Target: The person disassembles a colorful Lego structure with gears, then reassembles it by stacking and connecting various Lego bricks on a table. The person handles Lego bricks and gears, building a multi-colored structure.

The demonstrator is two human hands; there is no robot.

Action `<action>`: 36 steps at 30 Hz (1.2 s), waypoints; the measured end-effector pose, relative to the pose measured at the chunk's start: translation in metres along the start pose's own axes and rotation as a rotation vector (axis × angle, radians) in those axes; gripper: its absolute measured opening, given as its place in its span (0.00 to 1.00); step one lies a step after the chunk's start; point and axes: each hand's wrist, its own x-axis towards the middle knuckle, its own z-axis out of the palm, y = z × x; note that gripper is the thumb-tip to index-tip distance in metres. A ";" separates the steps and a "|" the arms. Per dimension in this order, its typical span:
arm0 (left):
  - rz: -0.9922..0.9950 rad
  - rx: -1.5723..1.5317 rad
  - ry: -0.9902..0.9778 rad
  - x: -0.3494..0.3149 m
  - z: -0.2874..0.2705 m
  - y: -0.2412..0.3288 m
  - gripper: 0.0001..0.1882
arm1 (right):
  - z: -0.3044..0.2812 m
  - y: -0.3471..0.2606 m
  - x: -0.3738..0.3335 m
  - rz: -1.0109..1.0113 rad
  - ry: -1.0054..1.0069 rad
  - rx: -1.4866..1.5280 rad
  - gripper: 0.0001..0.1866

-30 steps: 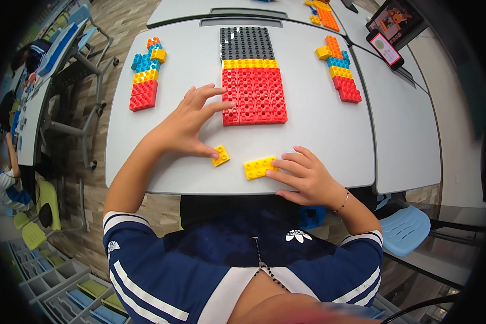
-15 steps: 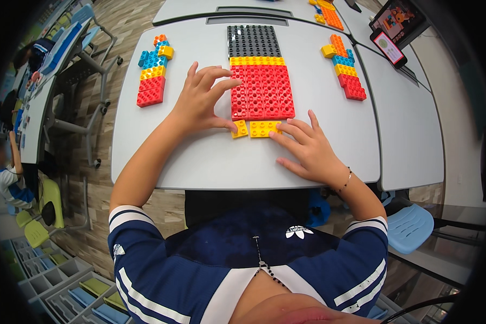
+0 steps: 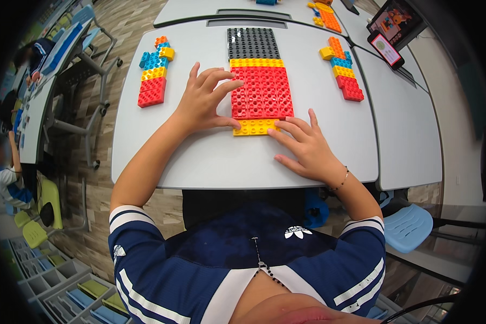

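Note:
In the middle of the table lies a flat panel of toy building bricks: a dark grey part [image 3: 252, 43] at the far end, a thin yellow strip [image 3: 259, 63], then a wide red part [image 3: 264, 97]. Just below the red edge, a small yellow brick [image 3: 242, 128] and a longer yellow brick [image 3: 261, 127] sit side by side in a row. The thumb of my left hand [image 3: 204, 101] presses the small brick's left end, while its other fingers spread over the red part's left edge. Fingertips of my right hand [image 3: 309, 146] touch the longer brick's right end, fingers apart.
Two similar brick figures in orange, blue, yellow and red stand apart on the table, one at the left [image 3: 155, 73], one at the right [image 3: 342, 70]. A phone [image 3: 385, 48] leans by a screen [image 3: 397, 24] at the back right. Another person [image 3: 11, 175] sits far left.
The two yellow bricks have been pushed together, closing the gap between them. My right hand has slid slightly left; the left thumb has moved slightly right.

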 end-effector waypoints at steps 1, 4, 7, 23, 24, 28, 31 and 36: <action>0.002 0.000 -0.001 0.000 0.000 0.000 0.49 | 0.000 0.000 0.000 -0.006 0.008 -0.005 0.29; -0.005 -0.024 0.002 -0.001 -0.002 0.000 0.48 | -0.002 0.000 -0.002 0.003 0.042 -0.001 0.28; -0.051 -0.098 -0.005 -0.003 -0.006 0.000 0.43 | -0.010 0.004 -0.011 0.069 0.122 0.041 0.24; 0.186 -0.193 -0.292 -0.008 -0.006 0.040 0.24 | -0.011 0.017 -0.039 0.124 0.260 0.124 0.11; 0.182 -0.187 -0.292 -0.008 -0.006 0.039 0.24 | -0.010 0.018 -0.033 0.108 0.250 0.107 0.10; 0.165 -0.185 -0.268 -0.010 -0.005 0.036 0.23 | -0.009 0.022 -0.016 0.063 0.221 0.075 0.09; 0.159 -0.187 -0.266 -0.011 -0.004 0.035 0.23 | -0.007 0.023 -0.009 0.064 0.196 0.087 0.10; 0.153 -0.191 -0.290 -0.011 -0.006 0.033 0.21 | -0.001 0.024 -0.001 0.055 0.247 0.102 0.10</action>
